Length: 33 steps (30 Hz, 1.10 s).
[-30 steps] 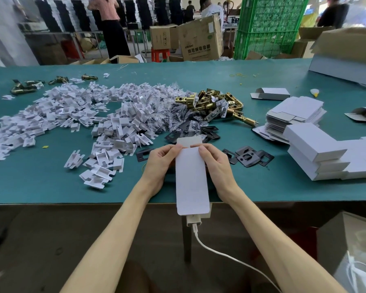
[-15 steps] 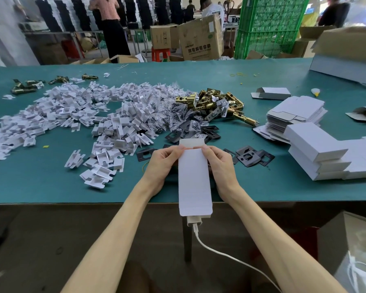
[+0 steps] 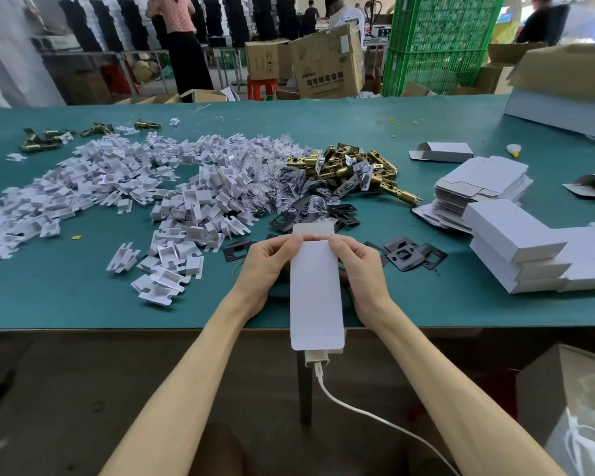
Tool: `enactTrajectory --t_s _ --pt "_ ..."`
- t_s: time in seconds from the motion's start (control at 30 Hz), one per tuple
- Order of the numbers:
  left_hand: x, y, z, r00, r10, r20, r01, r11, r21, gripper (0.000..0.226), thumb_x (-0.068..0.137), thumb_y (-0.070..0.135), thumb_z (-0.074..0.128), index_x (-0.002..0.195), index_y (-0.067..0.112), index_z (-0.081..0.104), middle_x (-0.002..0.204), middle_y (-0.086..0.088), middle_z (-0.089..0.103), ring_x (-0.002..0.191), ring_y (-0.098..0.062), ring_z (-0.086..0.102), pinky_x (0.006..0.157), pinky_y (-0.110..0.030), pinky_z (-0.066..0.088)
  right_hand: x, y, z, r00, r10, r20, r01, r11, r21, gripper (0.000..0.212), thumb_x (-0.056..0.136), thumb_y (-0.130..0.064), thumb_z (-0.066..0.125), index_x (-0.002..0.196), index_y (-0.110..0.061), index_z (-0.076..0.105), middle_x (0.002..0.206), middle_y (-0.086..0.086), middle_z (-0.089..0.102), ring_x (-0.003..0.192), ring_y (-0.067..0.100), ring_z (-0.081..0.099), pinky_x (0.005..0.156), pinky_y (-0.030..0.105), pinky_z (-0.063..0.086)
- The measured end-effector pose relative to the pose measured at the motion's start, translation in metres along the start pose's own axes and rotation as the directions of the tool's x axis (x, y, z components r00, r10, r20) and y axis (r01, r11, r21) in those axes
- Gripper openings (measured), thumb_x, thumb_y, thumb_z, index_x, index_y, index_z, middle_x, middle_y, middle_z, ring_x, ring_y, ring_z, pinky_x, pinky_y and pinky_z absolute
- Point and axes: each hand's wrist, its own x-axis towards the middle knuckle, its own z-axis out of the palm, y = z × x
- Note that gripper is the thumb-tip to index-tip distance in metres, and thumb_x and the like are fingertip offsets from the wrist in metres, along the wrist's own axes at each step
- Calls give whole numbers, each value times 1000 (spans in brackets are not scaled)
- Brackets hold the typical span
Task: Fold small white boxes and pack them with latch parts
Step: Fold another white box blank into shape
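I hold a long small white box [image 3: 316, 297] lengthwise over the near table edge. My left hand [image 3: 267, 269] grips its left side and my right hand [image 3: 361, 269] its right side, both thumbs pressing near the far end flap [image 3: 312, 231]. Brass latch parts [image 3: 354, 170] lie in a heap beyond it. Black strike plates [image 3: 406, 255] are scattered around my hands. A wide pile of white plastic inserts [image 3: 145, 197] covers the left of the green table [image 3: 66, 297].
A stack of flat box blanks [image 3: 481, 187] and several folded white boxes [image 3: 519, 259] sit at the right. A loose folded box [image 3: 442, 152] lies farther back. A white cable [image 3: 358, 410] hangs below the box. Cartons, a green crate and people stand behind the table.
The box has shifted slightly away from me and to the right, and its far end flap sits lower against the box than before. Both hands keep their grip.
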Motion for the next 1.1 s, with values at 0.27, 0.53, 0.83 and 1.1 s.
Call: enactTrajectory --t_s 0.27,0.53,0.83,1.1 --pt "2 0 1 999 -2 -42 1 999 -39 28 99 29 67 124 19 75 116 -9 76 96 -19 67 89 -38 53 1 1 0 1000 13 -2 -13 1000 14 23 102 -27 60 102 -13 79 109 12 73 89 21 65 70 37 50" --pt "2 -2 -2 1000 1 -11 -1 1000 5 30 103 32 63 119 11 77 118 -16 76 101 -26 68 95 -47 52 2 1 0 1000 12 3 -12 1000 6 25 102 -28 60 104 -12 79 112 13 71 94 26 67 77 45 52" --pt "3 -4 -4 996 67 -51 -68 998 -17 25 101 14 65 125 21 73 114 -8 76 97 -21 69 87 -41 55 0 -1 0 999 -43 34 43 999 -23 15 101 -24 64 110 -21 75 109 3 74 98 20 67 84 43 53" --pt "12 -12 -9 949 43 -312 -72 994 -80 10 103 11 62 110 13 69 97 -2 76 85 -13 69 75 -30 56 2 -5 5 996 54 64 -53 999 -7 49 95 -43 63 132 -12 52 118 9 69 84 13 73 66 25 58"
